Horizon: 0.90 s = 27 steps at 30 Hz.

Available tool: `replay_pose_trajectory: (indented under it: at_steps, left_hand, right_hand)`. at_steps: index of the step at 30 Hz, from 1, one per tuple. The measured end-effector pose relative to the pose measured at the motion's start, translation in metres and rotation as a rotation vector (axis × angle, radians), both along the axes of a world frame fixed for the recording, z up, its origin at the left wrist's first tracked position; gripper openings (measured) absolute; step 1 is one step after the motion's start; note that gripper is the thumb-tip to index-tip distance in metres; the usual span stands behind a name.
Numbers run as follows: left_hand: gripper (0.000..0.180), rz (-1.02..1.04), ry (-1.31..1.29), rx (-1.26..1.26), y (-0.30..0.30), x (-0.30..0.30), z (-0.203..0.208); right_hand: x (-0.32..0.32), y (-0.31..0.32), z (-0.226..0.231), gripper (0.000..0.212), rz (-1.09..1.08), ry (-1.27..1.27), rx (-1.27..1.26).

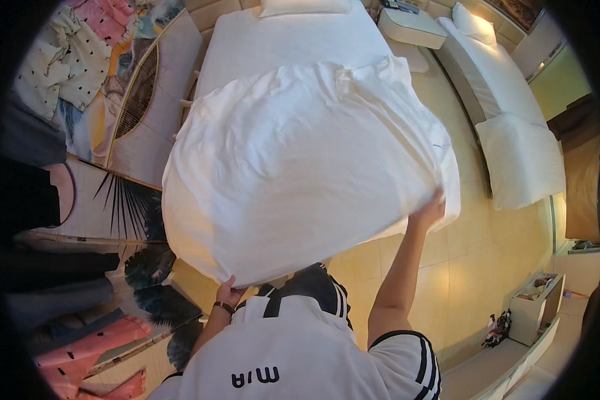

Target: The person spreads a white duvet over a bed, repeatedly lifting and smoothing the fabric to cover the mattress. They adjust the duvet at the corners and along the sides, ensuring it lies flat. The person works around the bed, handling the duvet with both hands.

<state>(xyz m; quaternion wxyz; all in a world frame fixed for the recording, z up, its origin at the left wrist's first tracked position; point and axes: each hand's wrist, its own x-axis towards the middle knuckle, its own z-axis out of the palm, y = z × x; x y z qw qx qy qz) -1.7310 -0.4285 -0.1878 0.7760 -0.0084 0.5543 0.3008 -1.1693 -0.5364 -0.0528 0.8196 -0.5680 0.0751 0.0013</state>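
A large white bed cover (293,160) lies loosely over the lower part of the bed (290,43), puffed up in the middle and bunched into folds at its far edge. My left hand (230,292) grips its near left corner, close to my body. Farther right and forward, my right hand (429,211) is closed on the right edge of the same cover. Between the two hands the near edge stretches in a slanting line. The fingers of both hands are partly hidden by the cloth.
A white pillow (305,7) lies at the bed's head, with a white nightstand (413,28) to its right. A second bed (487,87) with white bedding stands at the right. Patterned panels and hanging clothes (60,60) line the left. An open drawer unit (535,307) stands lower right.
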Motion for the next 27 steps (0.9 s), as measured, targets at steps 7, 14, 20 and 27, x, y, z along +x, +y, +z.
replay_pose_trajectory:
  at_steps: [7, 14, 20, 27]
  left_hand:
    - [0.035, 0.055, 0.066, 0.071, -0.010, -0.034, 0.015]
    - [0.031, -0.001, 0.087, 0.114, -0.017, -0.045, 0.012]
    - [0.037, -0.112, -0.045, 0.260, -0.024, -0.005, 0.031]
    - [0.035, -0.106, -0.063, 0.341, -0.012, -0.017, 0.051]
  right_hand:
    - [-0.073, -0.122, -0.224, 0.029, -0.148, 0.473, -0.523]
    - [-0.034, -0.116, -0.195, 0.036, -0.160, 0.470, 0.032]
    - [-0.052, -0.155, -0.103, 0.038, -0.243, 0.302, -0.164]
    - [-0.159, -0.149, -0.290, 0.021, 0.423, 0.968, 0.386]
